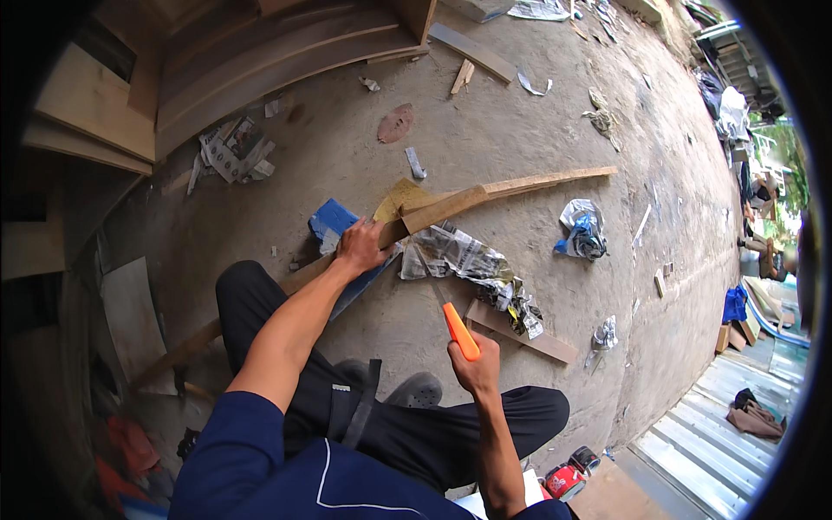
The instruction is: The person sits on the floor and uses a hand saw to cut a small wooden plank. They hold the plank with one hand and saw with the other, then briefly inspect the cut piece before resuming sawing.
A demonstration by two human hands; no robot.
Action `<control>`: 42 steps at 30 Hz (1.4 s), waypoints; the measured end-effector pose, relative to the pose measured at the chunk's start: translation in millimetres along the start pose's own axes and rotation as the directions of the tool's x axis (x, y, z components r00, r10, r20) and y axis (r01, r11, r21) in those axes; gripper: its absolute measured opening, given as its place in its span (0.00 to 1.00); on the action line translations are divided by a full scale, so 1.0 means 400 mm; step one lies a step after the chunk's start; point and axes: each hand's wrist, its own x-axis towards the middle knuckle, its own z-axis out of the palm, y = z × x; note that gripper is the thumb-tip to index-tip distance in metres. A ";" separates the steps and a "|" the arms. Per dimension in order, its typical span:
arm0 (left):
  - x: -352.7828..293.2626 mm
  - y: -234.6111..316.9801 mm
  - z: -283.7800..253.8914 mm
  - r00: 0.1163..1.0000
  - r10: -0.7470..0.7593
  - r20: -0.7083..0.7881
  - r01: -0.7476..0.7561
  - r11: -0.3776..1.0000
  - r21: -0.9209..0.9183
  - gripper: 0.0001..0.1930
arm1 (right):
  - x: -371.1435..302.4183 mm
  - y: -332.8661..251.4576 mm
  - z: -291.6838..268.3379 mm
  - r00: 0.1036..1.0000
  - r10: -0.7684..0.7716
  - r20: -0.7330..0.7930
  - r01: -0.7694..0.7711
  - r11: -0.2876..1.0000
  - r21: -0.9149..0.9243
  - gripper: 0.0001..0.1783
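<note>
My left hand (360, 246) grips a long curved strip of wood (511, 186) that runs from the lower left up to the right across the concrete floor. My right hand (475, 364) is closed on an orange-handled utility knife (459, 329), its blade end pointing up toward the strip, a short way below it. A yellowish sheet of sandpaper (400, 198) lies by the strip just right of my left hand. A blue block (332, 220) sits under the strip beside that hand. I sit on the floor with legs in black trousers.
Crumpled newspaper (472, 264) and a flat wooden slat (520, 332) lie right of the knife. Curved wooden shelving (260, 61) stands at the upper left. A crumpled bag (582, 230), wood scraps and paper litter the concrete. Corrugated metal sheets (719, 433) lie at the lower right.
</note>
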 end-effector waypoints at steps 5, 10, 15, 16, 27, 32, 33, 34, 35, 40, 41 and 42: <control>0.004 0.003 0.007 0.999 -0.012 -0.041 0.012 1.000 -0.001 0.25 | 0.020 -0.005 0.009 0.993 -0.098 -0.067 0.095 0.994 -0.045 0.12; 0.014 0.048 -0.046 0.980 -0.136 0.146 0.139 0.990 -0.016 0.25 | 0.019 0.013 0.025 0.998 -0.038 -0.041 0.039 0.999 0.036 0.13; -0.005 0.002 -0.008 0.999 0.034 0.019 -0.034 0.999 -0.014 0.25 | -0.025 0.071 0.070 0.994 -0.054 -0.095 0.066 0.990 0.122 0.11; -0.010 -0.004 -0.001 0.997 0.071 0.009 -0.071 0.997 -0.012 0.25 | -0.034 0.087 0.076 0.994 -0.044 -0.098 0.058 0.988 0.143 0.11; -0.041 0.034 0.023 0.988 0.146 0.039 -0.148 0.988 0.038 0.26 | -0.121 0.107 0.087 0.994 -0.003 -0.113 0.018 0.991 0.130 0.11; -0.036 0.025 0.015 0.979 0.195 0.052 -0.199 0.976 0.087 0.27 | -0.142 0.025 0.080 0.992 0.019 -0.128 -0.007 0.996 0.093 0.11; -0.032 0.025 0.016 0.980 0.196 0.045 -0.199 0.977 0.076 0.26 | -0.146 0.017 0.078 0.991 0.022 -0.130 -0.011 0.997 0.081 0.11; -0.029 0.024 0.016 0.980 0.196 0.038 -0.198 0.978 0.066 0.25 | -0.149 0.017 0.079 0.991 0.027 -0.128 -0.016 0.996 0.086 0.11; -0.028 0.025 0.018 0.981 0.194 0.028 -0.195 0.979 0.054 0.24 | -0.152 0.020 0.080 0.992 0.031 -0.126 -0.019 0.996 0.090 0.12; -0.049 0.022 0.031 0.991 0.131 0.021 -0.130 0.991 -0.036 0.24 | -0.006 0.043 0.125 0.992 -0.023 -0.128 0.026 0.999 0.019 0.14; -0.046 0.027 0.031 0.992 0.127 0.026 -0.125 0.991 -0.045 0.24 | 0.037 0.042 0.131 0.991 -0.029 -0.131 0.033 0.999 0.030 0.14; -0.039 0.030 0.029 0.991 0.121 0.050 -0.118 0.991 -0.054 0.24 | 0.057 0.040 0.132 0.990 -0.034 -0.134 0.040 0.998 0.042 0.15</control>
